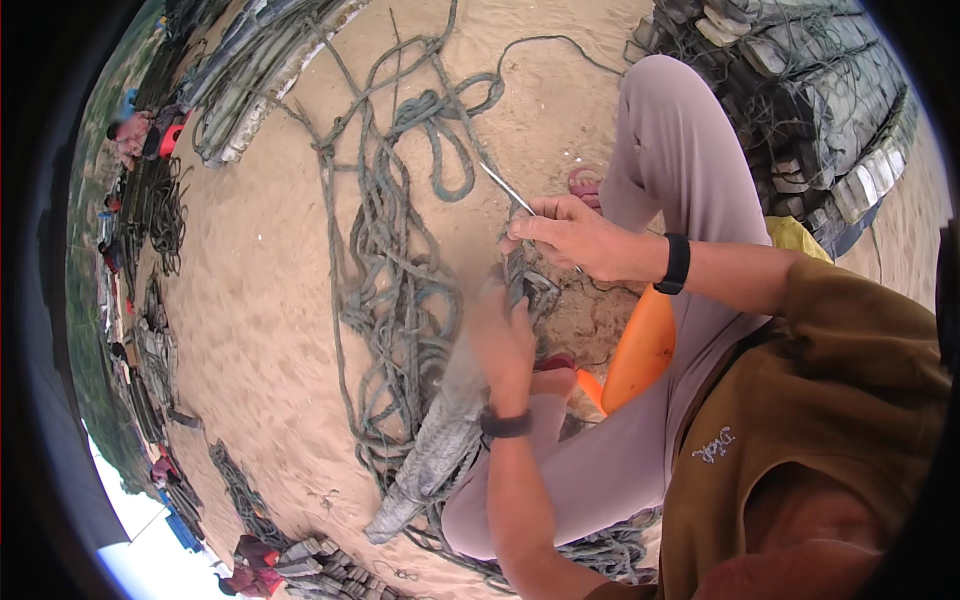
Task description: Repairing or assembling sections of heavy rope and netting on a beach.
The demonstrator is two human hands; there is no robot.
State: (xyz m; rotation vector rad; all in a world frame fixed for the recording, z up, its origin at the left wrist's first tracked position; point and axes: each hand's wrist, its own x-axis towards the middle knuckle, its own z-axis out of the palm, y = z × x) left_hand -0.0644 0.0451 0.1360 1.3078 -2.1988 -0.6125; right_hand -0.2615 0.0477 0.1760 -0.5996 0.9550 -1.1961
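Observation:
My right hand is closed on a thin metal tool and on dark grey rope beside it. Below it, my left hand is by the same rope and a long, grey, weathered bundle that slants toward the lower left; its fingers are blurred, so their grip is unclear. Tangled green-grey ropes lie on the sand just left of my hands, with a loose loop above. An orange plastic float sits between my legs, and something yellow is partly hidden behind my knee.
Sand surrounds me. A netted stack of pale blocks is at upper right. Long bundled gear lies at upper left. Other people sit along the far left among more rope piles and blocks.

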